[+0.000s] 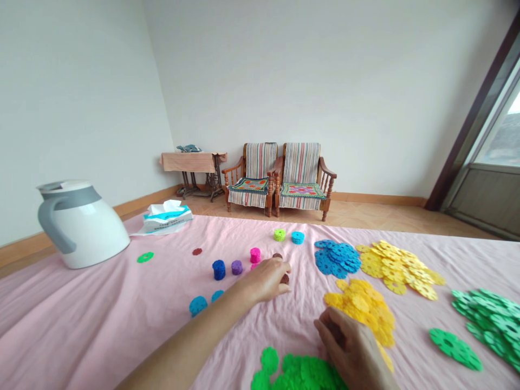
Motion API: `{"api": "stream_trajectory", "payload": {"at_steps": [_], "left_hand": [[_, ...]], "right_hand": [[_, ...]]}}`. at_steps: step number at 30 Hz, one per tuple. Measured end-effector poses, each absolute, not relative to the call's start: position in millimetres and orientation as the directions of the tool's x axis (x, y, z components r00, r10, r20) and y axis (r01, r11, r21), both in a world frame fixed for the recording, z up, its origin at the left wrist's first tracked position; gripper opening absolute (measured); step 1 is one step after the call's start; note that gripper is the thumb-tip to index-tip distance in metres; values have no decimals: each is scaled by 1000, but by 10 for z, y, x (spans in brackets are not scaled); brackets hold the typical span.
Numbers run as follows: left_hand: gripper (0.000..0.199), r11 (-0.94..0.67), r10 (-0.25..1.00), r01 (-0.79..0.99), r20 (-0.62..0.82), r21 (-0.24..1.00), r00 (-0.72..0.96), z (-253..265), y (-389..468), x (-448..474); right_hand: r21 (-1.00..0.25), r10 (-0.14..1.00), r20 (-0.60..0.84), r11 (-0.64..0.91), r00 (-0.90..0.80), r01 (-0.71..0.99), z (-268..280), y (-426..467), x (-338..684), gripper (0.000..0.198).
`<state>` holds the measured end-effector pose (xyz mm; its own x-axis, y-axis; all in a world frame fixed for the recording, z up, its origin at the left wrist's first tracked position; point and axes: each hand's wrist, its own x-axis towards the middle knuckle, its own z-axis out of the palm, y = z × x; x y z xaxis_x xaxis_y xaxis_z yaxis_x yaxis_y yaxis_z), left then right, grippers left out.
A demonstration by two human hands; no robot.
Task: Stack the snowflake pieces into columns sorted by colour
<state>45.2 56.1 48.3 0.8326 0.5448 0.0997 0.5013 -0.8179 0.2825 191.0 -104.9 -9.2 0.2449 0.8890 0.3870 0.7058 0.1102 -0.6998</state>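
My left hand reaches over the middle of the pink cloth, its fingers closed around brown snowflake discs, partly hidden by the hand. Just behind it stands a pink stack of discs; a purple stack and a dark blue stack are to its left. My right hand is low, with curled fingers pressed together; whatever they hold, if anything, is hidden. It lies between a heap of orange-yellow discs and a heap of bright green discs.
Farther back are a lime stack, a light blue stack, a blue heap and a yellow heap. Dark green discs lie right. A white jug and a tissue pack stand left.
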Motion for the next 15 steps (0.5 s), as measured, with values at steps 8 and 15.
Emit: {"api": "stream_trajectory", "payload": {"at_steps": [8, 15], "left_hand": [[7, -806, 564, 531, 65, 262, 823, 557, 522, 505], [12, -786, 589, 564, 28, 254, 808, 593, 489, 502]], "right_hand": [[-695, 893, 379, 101, 243, 712, -100, -1046, 1910, 38], [-694, 894, 377, 99, 242, 713, -90, -1046, 1907, 41]]}}
